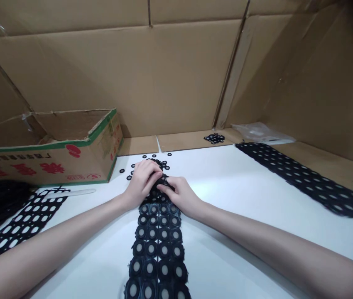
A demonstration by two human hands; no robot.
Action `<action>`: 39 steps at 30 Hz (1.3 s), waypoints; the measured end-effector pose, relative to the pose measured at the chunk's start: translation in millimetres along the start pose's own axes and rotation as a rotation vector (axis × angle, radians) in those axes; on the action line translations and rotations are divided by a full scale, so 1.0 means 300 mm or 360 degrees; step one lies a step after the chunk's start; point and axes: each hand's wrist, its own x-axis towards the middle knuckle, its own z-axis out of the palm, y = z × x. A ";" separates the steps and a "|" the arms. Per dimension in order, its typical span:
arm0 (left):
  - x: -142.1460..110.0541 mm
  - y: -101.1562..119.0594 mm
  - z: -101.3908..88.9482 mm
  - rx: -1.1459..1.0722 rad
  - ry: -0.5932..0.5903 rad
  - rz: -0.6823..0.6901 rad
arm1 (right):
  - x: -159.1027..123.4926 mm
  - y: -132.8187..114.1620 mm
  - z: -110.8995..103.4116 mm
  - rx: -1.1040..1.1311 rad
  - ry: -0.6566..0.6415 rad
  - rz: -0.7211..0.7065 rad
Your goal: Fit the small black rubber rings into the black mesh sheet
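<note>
A black rubber sheet of moulded rings [158, 249] runs lengthwise up the middle of the white table. At its far end, my left hand [143, 182] is closed over the sheet, fingers curled on top. My right hand [181, 195] pinches the same end from the right, thumb and fingers close to the left hand's. The bit between the fingertips is partly hidden. Several loose black rings [167, 167] lie around and beyond the hands.
A cardboard box [79, 162] stands at the left. Near it are a white plastic strip [73, 192], a punched-out black sheet [23, 224] and a dark heap [0, 203]. At right lie another ring sheet [307, 178], a ring pile [214, 138] and a clear bag [262, 132]. Cardboard walls surround the table.
</note>
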 end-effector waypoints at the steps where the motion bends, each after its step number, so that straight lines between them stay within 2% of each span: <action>1: 0.002 -0.002 0.001 -0.0051 0.0051 -0.0063 | 0.001 -0.001 -0.001 0.0016 -0.0014 -0.0003; 4: 0.008 -0.022 0.005 -0.0277 0.0198 -0.0267 | 0.001 -0.004 -0.005 0.0075 -0.0047 0.0002; 7: 0.012 -0.079 0.006 -0.0425 0.0370 -0.0494 | -0.003 -0.004 -0.006 0.0141 -0.0051 0.0028; 10: 0.014 -0.159 -0.008 -0.0387 0.0664 -0.0669 | -0.010 0.000 -0.004 0.0200 -0.0043 0.0073; 12: 0.014 -0.200 -0.019 -0.0356 0.0700 -0.0721 | -0.013 0.002 -0.005 0.0238 -0.0036 0.0118; 16: 0.015 -0.208 -0.033 -0.0276 0.0575 -0.0697 | -0.013 0.005 -0.007 0.0425 -0.0009 0.0209; 20: 0.009 -0.137 -0.042 -0.0197 0.0548 -0.0567 | -0.006 0.012 -0.011 0.0604 0.0033 0.0285; 22: 0.002 -0.094 -0.045 -0.0138 0.0436 -0.0322 | -0.003 0.015 -0.013 0.0612 0.0044 0.0279; 25: -0.009 -0.054 -0.042 0.0000 0.0070 0.0133 | -0.002 0.016 -0.016 0.0453 0.0043 0.0215; 27: -0.014 -0.050 -0.033 0.0063 -0.0049 0.0303 | -0.003 0.014 -0.016 0.0289 0.0041 0.0162; 32: -0.015 -0.071 -0.018 -0.0028 -0.0103 0.0248 | -0.007 0.019 -0.009 0.0023 0.0036 -0.0013; 36: -0.014 -0.069 -0.011 -0.0022 -0.0212 0.0209 | -0.006 0.023 -0.004 -0.0061 0.0050 -0.0049; 39: -0.013 -0.059 -0.001 0.0015 -0.0173 0.0120 | -0.004 0.018 -0.004 -0.0092 0.0042 -0.0074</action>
